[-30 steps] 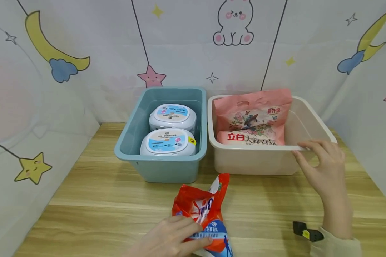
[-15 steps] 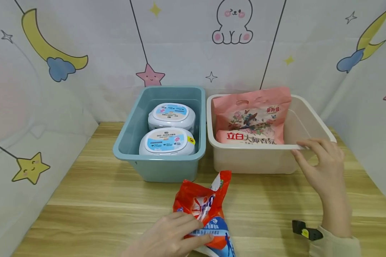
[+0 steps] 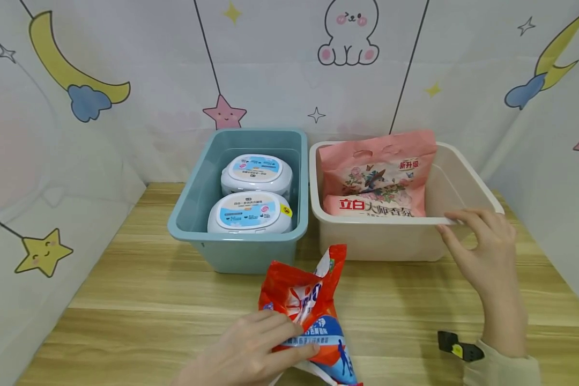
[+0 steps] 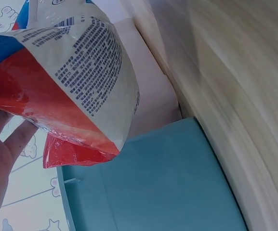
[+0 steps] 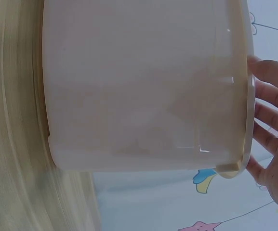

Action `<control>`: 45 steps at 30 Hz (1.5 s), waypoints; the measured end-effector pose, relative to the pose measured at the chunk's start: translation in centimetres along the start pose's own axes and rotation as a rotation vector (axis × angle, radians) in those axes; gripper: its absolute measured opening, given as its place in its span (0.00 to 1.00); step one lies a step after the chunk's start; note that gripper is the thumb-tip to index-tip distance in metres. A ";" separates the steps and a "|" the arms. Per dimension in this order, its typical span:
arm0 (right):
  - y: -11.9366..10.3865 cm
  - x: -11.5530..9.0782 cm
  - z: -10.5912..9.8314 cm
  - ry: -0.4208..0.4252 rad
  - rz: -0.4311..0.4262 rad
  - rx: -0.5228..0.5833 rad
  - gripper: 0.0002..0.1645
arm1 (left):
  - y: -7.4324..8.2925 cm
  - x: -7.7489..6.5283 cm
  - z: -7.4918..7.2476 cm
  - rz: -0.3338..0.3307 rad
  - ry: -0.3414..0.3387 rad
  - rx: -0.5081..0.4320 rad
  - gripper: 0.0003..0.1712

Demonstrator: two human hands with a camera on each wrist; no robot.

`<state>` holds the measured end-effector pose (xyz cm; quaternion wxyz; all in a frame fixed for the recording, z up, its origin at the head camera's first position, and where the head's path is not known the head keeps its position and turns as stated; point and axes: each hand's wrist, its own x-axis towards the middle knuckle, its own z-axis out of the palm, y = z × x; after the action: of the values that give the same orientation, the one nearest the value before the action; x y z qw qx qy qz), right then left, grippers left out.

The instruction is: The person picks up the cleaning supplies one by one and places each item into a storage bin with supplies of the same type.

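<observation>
My left hand grips a red, blue and white bag of laundry detergent in front of the two bins, its top edge crumpled. In the left wrist view the printed back of the bag hangs clear of the table. At the right, my right hand holds the front rim of the cream bin, thumb outside and fingers over the edge. Inside that bin leans a pink detergent bag. The right wrist view shows the fingers at the rim of the same bin.
Left of the cream bin stands a blue-green bin holding two white lidded boxes, a near one and a far one. A black strap sits by my right wrist. A patterned curtain hangs behind the wooden table.
The detergent bag has risen a little with my left hand's hold, and more of its lower end shows. My right hand stays on the bin rim.
</observation>
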<state>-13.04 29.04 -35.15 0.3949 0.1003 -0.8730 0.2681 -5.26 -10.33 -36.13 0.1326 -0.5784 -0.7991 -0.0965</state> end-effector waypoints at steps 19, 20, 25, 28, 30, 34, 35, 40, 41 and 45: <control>0.0 -0.2 0.3 0.017 -0.019 0.012 0.17 | 0.0 0.7 -1.1 0.005 0.027 0.001 0.32; 0.0 -0.2 0.3 0.016 -0.019 0.009 0.17 | 0.0 0.7 -1.1 0.006 0.027 0.001 0.33; 0.0 -0.1 0.3 0.008 -0.015 -0.002 0.17 | -0.1 0.9 -1.5 -0.002 0.014 -0.012 0.35; 0.0 -0.1 0.3 0.009 -0.018 0.003 0.17 | -0.1 1.1 -1.5 -0.003 0.014 -0.006 0.35; 0.0 -0.1 0.3 0.010 -0.021 0.006 0.16 | -0.2 1.3 -1.6 -0.001 0.019 0.003 0.35; 0.0 -0.1 0.3 0.008 -0.018 0.007 0.16 | -0.3 1.5 -1.5 0.007 0.034 0.018 0.34; 0.0 -0.1 0.3 0.006 -0.016 0.007 0.16 | -0.3 1.5 -1.5 0.010 0.039 0.023 0.34; 0.1 -0.1 0.2 0.011 -0.021 0.000 0.16 | -0.3 1.9 -1.6 0.026 0.062 0.041 0.34; 0.1 -0.1 0.2 0.013 -0.023 -0.001 0.16 | -0.3 2.0 -1.6 0.028 0.065 0.047 0.34; 0.1 -0.1 0.1 0.017 -0.026 -0.003 0.17 | -0.2 2.3 -1.8 0.022 0.070 0.049 0.33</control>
<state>-13.12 29.11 -35.30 0.4057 0.1088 -0.8687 0.2623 -5.98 -8.91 -33.66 0.1757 -0.5798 -0.7898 -0.0959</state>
